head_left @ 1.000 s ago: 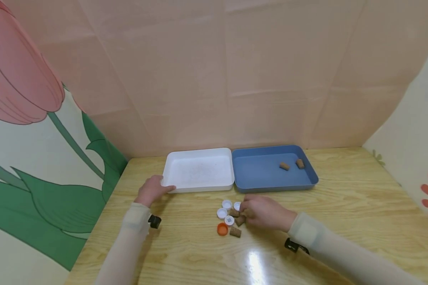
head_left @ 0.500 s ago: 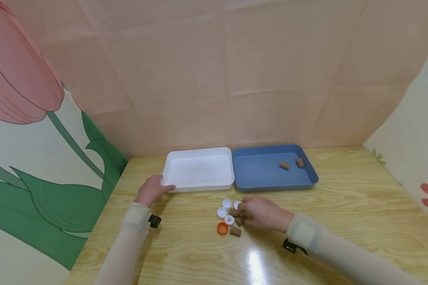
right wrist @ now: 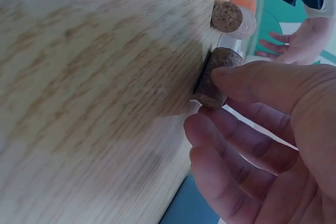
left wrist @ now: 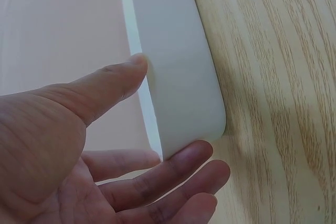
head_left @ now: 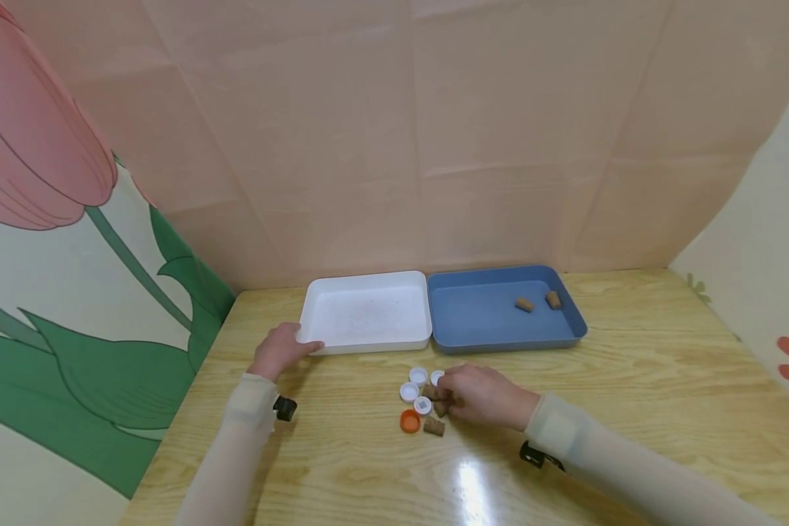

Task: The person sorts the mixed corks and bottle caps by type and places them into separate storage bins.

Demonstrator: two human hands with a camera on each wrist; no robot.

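My left hand (head_left: 281, 352) holds the near left corner of the white tray (head_left: 372, 349), thumb against its front wall and fingertips by the side, as the left wrist view shows. Over the small pile on the table, my right hand (head_left: 486, 396) pinches a brown cork (right wrist: 223, 61) between thumb and fingers; the cork looks low, close to the tabletop. Another cork (head_left: 434, 427) lies beside the orange bottle cap (head_left: 410, 421). Several white bottle caps (head_left: 409, 393) and a further cork (head_left: 430, 392) lie left of the right hand, which partly hides the pile.
A blue tray (head_left: 480, 310) stands against the white tray's right side, with two corks (head_left: 524, 305) near its right end. Both trays sit near the back of the wooden table (head_left: 342, 453), before a pinkish cloth backdrop (head_left: 368, 146).
My right hand has shifted very slightly left and its fingers have come in on the cork. The left hand and the trays keep their places.
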